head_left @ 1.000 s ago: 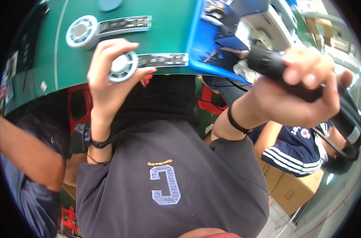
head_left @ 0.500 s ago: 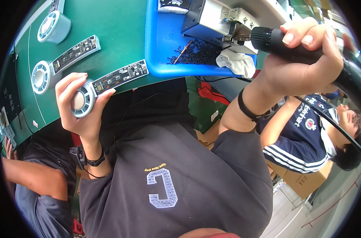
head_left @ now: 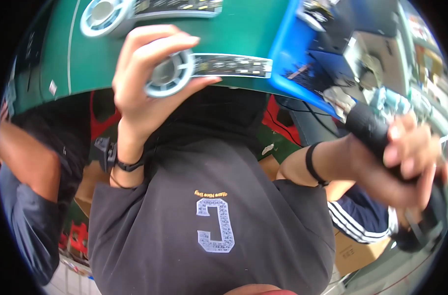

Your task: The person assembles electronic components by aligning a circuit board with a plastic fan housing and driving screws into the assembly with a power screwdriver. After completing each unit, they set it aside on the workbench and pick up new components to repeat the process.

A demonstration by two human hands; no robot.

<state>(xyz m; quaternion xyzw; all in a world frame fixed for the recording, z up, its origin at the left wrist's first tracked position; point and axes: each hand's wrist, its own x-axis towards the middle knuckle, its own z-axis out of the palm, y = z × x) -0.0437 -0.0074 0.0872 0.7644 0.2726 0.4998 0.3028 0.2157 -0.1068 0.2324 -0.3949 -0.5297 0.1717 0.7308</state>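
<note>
My left hand (head_left: 135, 83) closes its fingers and thumb round the round, light blue spoked end (head_left: 171, 73) of a device at the green table's near edge. From that end a narrow strip with a black circuit board (head_left: 234, 66) points right, toward the blue tray. My right hand (head_left: 412, 155) grips a black electric screwdriver (head_left: 369, 129), its front end near a whitish cloth (head_left: 339, 100) at the tray's edge. The screwdriver's tip cannot be made out, and the right hand is blurred. A second device of the same kind (head_left: 104, 14) lies farther back on the table.
The blue tray (head_left: 282, 81) holds dark small screws (head_left: 307, 73) and a boxy metal machine (head_left: 376, 51). A co-worker's bare arm (head_left: 29, 157) is at the left; another person's striped sleeve (head_left: 359, 216) shows at the right, below my forearm. Cables hang under the table.
The view has shifted, so the table things sit farther right. My right hand with the screwdriver has come away from the metal machine, lower and nearer me. My left hand still holds the device.
</note>
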